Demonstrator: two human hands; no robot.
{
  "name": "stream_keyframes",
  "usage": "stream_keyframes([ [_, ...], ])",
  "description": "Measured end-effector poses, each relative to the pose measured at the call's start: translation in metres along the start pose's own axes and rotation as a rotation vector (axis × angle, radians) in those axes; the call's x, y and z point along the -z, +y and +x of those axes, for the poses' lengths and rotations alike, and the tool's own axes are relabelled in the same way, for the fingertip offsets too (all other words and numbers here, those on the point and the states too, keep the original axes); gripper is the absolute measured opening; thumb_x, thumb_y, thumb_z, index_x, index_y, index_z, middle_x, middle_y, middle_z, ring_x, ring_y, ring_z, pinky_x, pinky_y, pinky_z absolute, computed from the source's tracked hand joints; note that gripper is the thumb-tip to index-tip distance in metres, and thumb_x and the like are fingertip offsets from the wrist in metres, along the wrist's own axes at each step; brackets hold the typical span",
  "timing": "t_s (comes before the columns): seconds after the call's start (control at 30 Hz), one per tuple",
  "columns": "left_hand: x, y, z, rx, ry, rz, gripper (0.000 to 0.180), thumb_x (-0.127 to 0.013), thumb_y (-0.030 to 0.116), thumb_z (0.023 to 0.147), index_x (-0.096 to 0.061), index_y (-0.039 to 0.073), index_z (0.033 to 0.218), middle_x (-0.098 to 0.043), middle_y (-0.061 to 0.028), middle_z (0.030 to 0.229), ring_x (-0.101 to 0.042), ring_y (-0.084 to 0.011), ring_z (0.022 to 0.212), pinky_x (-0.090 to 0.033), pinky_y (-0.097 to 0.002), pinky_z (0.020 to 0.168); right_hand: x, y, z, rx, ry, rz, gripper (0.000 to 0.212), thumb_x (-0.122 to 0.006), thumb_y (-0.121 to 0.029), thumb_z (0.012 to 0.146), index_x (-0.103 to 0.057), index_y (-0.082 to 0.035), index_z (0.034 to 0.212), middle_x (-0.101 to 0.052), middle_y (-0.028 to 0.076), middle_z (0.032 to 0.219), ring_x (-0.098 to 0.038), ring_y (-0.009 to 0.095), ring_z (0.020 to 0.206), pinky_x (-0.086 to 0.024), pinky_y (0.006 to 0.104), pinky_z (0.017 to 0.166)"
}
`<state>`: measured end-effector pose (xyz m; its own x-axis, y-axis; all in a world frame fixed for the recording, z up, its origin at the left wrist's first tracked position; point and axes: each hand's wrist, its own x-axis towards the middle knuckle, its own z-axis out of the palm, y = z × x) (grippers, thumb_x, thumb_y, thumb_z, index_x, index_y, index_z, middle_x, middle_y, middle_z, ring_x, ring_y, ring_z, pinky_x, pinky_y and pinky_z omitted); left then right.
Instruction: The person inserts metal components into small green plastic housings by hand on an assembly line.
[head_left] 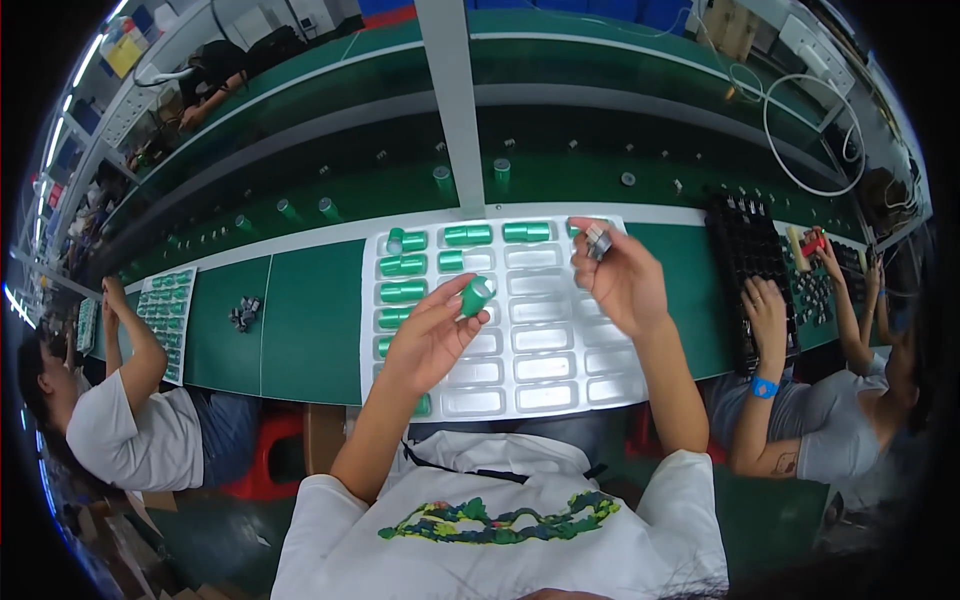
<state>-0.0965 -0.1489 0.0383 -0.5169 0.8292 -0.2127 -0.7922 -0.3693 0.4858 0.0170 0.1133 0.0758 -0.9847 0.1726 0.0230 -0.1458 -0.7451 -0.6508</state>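
My left hand (pixel 428 340) is closed round a short green cylinder (pixel 474 304), held tilted above the tray with its pale, open-looking end up. To its right, my right hand (pixel 632 284) pinches a small dark and silvery part (pixel 598 243), whose exact kind I cannot make out. The two hands are apart. Beneath both lies a white plastic tray (pixel 541 339) of rounded rectangular pockets. Green cylinders (pixel 403 291) lie in its left column and along its far row, partly hidden by my hands. One small green piece (pixel 396 240) stands upright at the far left corner.
Beyond the tray, a dark green belt (pixel 560 190) carries upright green cylinders (pixel 502 170) and small parts. A white post (pixel 452 100) rises behind the tray. A black crate (pixel 742 270) stands right, beside a co-worker's hand (pixel 766 310). Leftward lie a parts pile (pixel 244 313) and another co-worker's tray (pixel 168 310).
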Motion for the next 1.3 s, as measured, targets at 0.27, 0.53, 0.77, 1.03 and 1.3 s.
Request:
stream_keyframes([
  [0.27,-0.017,-0.025,-0.024,-0.099,0.059,0.040,0.038,-0.060,0.002,0.096,-0.051,0.000,0.133,-0.062,-0.0133,0.120,-0.061,-0.0169,0.109,-0.051,-0.0321,0.096,-0.031,0.054,-0.051,-0.053,0.126,-0.073,0.039,-0.055,-0.013,0.099,-0.053,0.009,0.131,-0.060,0.014,0.118,-0.061,0.016,0.092,-0.055,0.0261,0.079],
  [0.53,-0.012,-0.043,-0.040,-0.219,0.014,0.289,0.042,-0.066,-0.005,0.087,-0.056,-0.001,0.128,-0.063,-0.0130,0.119,-0.064,-0.0196,0.107,-0.055,-0.0338,0.095,-0.050,0.088,-0.076,0.388,0.143,-0.697,0.039,-0.069,0.005,0.088,-0.061,0.005,0.126,-0.060,0.013,0.112,-0.064,0.013,0.095,-0.056,0.0262,0.076],
  [0.77,-0.010,-0.051,-0.041,-0.245,0.058,0.440,0.040,-0.069,-0.013,0.081,-0.061,-0.004,0.120,-0.066,-0.0167,0.116,-0.067,-0.0221,0.102,-0.057,-0.0332,0.090,-0.053,0.072,-0.084,0.474,0.066,-1.090,0.039,-0.077,0.002,0.079,-0.069,0.003,0.117,-0.070,0.016,0.103,-0.070,0.021,0.086,-0.055,0.0277,0.077],
  [1.03,0.014,-0.058,-0.044,-0.225,0.042,0.449,0.048,-0.062,0.002,0.092,-0.046,-0.009,0.136,-0.057,-0.0241,0.132,-0.061,-0.0266,0.117,-0.049,-0.0370,0.102,-0.043,0.098,-0.087,0.546,0.082,-1.176,0.035,-0.070,-0.013,0.088,-0.065,0.003,0.119,-0.066,0.015,0.107,-0.067,0.029,0.090,-0.055,0.0340,0.078],
  [1.3,0.006,-0.051,-0.050,-0.063,-0.042,0.671,0.046,-0.065,0.019,0.093,-0.049,-0.007,0.128,-0.060,-0.0114,0.116,-0.061,-0.0176,0.105,-0.051,-0.0300,0.091,-0.040,0.123,-0.095,0.856,0.018,-1.343,0.021,-0.063,-0.011,0.079,-0.060,-0.002,0.098,-0.064,0.009,0.089,-0.064,0.026,0.084,-0.054,0.0344,0.078],
])
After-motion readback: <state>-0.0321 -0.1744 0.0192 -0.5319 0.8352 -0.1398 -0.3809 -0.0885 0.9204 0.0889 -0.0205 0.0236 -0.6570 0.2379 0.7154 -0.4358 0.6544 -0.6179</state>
